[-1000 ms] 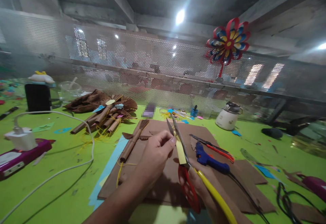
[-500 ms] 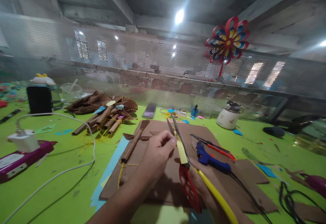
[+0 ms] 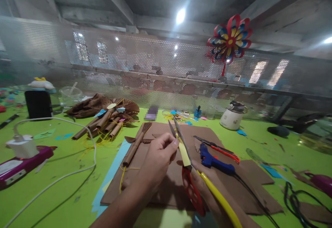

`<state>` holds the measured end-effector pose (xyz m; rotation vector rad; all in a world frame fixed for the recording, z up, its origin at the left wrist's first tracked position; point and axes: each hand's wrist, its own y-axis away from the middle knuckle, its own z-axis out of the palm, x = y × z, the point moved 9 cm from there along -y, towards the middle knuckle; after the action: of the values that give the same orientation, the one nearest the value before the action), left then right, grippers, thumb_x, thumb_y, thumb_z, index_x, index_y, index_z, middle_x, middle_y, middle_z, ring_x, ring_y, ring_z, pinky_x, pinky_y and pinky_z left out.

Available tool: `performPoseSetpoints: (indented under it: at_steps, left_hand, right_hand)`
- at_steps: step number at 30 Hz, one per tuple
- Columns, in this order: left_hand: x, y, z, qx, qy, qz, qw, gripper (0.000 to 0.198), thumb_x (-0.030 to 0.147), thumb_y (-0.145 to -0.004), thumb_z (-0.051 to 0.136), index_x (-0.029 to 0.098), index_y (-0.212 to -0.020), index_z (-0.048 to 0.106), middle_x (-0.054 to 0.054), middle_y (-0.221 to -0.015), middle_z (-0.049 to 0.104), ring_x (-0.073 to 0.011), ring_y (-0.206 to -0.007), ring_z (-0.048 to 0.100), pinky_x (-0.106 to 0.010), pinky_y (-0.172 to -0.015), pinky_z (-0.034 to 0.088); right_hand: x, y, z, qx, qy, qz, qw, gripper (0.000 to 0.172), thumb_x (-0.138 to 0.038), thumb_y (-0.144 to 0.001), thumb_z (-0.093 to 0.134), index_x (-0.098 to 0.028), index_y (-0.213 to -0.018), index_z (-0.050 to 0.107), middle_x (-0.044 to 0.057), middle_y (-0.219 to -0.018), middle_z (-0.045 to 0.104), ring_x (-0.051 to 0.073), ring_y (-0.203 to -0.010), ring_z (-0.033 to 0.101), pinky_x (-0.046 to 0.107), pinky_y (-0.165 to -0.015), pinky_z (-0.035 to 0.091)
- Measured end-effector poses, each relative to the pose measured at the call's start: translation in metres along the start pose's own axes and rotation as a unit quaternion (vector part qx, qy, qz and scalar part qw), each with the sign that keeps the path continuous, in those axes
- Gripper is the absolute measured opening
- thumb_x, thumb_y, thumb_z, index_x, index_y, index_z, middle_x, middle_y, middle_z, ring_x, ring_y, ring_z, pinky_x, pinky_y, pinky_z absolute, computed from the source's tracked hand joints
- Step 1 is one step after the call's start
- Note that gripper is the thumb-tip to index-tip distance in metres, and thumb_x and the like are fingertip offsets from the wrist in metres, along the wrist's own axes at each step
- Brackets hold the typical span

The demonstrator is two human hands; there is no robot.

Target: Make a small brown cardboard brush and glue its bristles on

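My left hand (image 3: 162, 155) pinches a small strip of yellow paper (image 3: 183, 153) between thumb and fingers. In my right hand (image 3: 207, 183) is a pair of scissors (image 3: 181, 136) with one red and one yellow handle. Its blades are parted and point away from me, right against the yellow paper. Both hands are above brown cardboard (image 3: 160, 193). Left of them on the cardboard lies a rolled brown paper tube (image 3: 136, 145) with a fringed end and yellow string. To the right lie a blue glue gun (image 3: 216, 162) and a red and black craft knife (image 3: 220, 148).
More brown tubes (image 3: 105, 122) are piled at the back left. A white cable (image 3: 95, 145) curves from a charger (image 3: 23, 146) on a purple power strip (image 3: 28, 164). A white bottle (image 3: 231, 116) stands at the back right, near a pinwheel (image 3: 230, 41). Paper scraps dot the green table (image 3: 75, 186).
The view has shifted slightly. My hands, the scissors and the yellow paper stay in nearly the same position, with the blades still parted.
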<state>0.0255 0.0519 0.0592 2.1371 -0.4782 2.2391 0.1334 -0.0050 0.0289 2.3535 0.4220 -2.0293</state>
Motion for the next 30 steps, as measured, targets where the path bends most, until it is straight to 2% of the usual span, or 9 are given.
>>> performPoseSetpoints:
  at_steps: [2, 4, 10, 14, 17, 19, 22, 27, 30]
  left_hand:
    - [0.000, 0.000, 0.001, 0.000, 0.006, -0.003, 1.000, 0.024, 0.029, -0.080, 0.051, 0.018, -0.062, 0.040, 0.006, -0.050, 0.034, -0.0078, -0.048, 0.027, -0.023, -0.047, 0.020]
    - [0.000, 0.000, 0.001, 0.004, 0.011, -0.002, 1.000, 0.023, 0.030, -0.079, 0.051, 0.018, -0.063, 0.040, 0.006, -0.050, 0.035, -0.0078, -0.047, 0.027, -0.023, -0.047, 0.020]
    - [0.000, 0.000, 0.000, 0.006, 0.011, -0.004, 1.000, 0.024, 0.031, -0.079, 0.052, 0.018, -0.062, 0.042, 0.006, -0.050, 0.035, -0.0078, -0.047, 0.027, -0.023, -0.047, 0.021]
    - [-0.003, 0.001, 0.001, -0.006, 0.023, -0.014, 1.000, 0.022, 0.029, -0.079, 0.052, 0.017, -0.063, 0.043, 0.006, -0.050, 0.036, -0.0078, -0.047, 0.028, -0.023, -0.048, 0.022]
    - [-0.002, 0.000, 0.001, -0.008, 0.034, -0.011, 0.999, 0.022, 0.029, -0.080, 0.051, 0.017, -0.063, 0.044, 0.006, -0.051, 0.037, -0.0079, -0.048, 0.029, -0.023, -0.048, 0.023]
    - [-0.002, 0.000, 0.001, -0.012, 0.034, -0.008, 0.999, 0.022, 0.029, -0.080, 0.051, 0.017, -0.064, 0.045, 0.005, -0.051, 0.039, -0.0080, -0.048, 0.031, -0.023, -0.048, 0.024]
    - [-0.002, -0.001, 0.003, -0.030, 0.022, -0.007, 0.999, 0.021, 0.029, -0.080, 0.052, 0.017, -0.063, 0.047, 0.003, -0.054, 0.044, -0.0089, -0.050, 0.036, -0.024, -0.050, 0.028]
    - [-0.002, -0.001, 0.008, -0.056, 0.004, -0.006, 0.998, 0.018, 0.026, -0.078, 0.052, 0.017, -0.063, 0.050, 0.000, -0.058, 0.049, -0.0111, -0.056, 0.045, -0.025, -0.055, 0.036]
    - [-0.004, 0.000, 0.012, -0.071, 0.001, -0.025, 0.997, 0.013, 0.022, -0.075, 0.051, 0.017, -0.063, 0.050, 0.000, -0.058, 0.051, -0.0120, -0.057, 0.048, -0.026, -0.058, 0.039]
  right_hand:
    - [0.004, -0.002, 0.001, 0.003, -0.008, 0.023, 1.000, 0.040, -0.058, -0.078, 0.051, -0.020, -0.082, 0.061, 0.000, -0.054, 0.052, 0.013, -0.046, 0.050, 0.023, -0.039, 0.038]
    - [0.008, -0.003, 0.002, 0.004, -0.017, 0.048, 0.999, 0.047, -0.065, -0.074, 0.051, -0.019, -0.079, 0.059, -0.002, -0.048, 0.046, 0.010, -0.039, 0.042, 0.022, -0.036, 0.031]
    - [0.016, -0.006, 0.005, 0.005, -0.033, 0.063, 0.997, 0.055, -0.071, -0.069, 0.050, -0.017, -0.076, 0.056, -0.004, -0.046, 0.040, 0.007, -0.036, 0.034, 0.019, -0.034, 0.026]
    - [0.029, -0.008, 0.008, 0.018, -0.048, 0.063, 0.997, 0.055, -0.068, -0.074, 0.048, -0.015, -0.085, 0.054, -0.005, -0.048, 0.043, 0.004, -0.033, 0.033, 0.017, -0.031, 0.024]
    - [0.035, -0.010, 0.007, 0.027, -0.053, 0.057, 0.997, 0.049, -0.064, -0.078, 0.047, -0.015, -0.078, 0.050, -0.006, -0.046, 0.042, 0.003, -0.030, 0.031, 0.016, -0.029, 0.022]
    - [0.036, -0.011, 0.006, 0.027, -0.060, 0.059, 0.996, 0.047, -0.063, -0.079, 0.047, -0.017, -0.071, 0.046, -0.007, -0.042, 0.039, 0.003, -0.028, 0.030, 0.015, -0.028, 0.022]
    - [0.036, -0.013, 0.002, 0.033, -0.070, 0.062, 0.995, 0.045, -0.062, -0.079, 0.048, -0.017, -0.072, 0.047, -0.007, -0.044, 0.039, 0.003, -0.029, 0.030, 0.016, -0.029, 0.025]
    - [0.030, -0.013, -0.009, 0.070, -0.079, 0.051, 0.993, 0.046, -0.060, -0.075, 0.054, -0.016, -0.087, 0.055, -0.004, -0.056, 0.046, 0.006, -0.042, 0.041, 0.016, -0.036, 0.033]
    - [0.028, -0.013, -0.019, 0.093, -0.105, 0.051, 0.989, 0.046, -0.056, -0.078, 0.053, -0.016, -0.101, 0.054, -0.003, -0.059, 0.048, 0.007, -0.043, 0.043, 0.017, -0.039, 0.037]
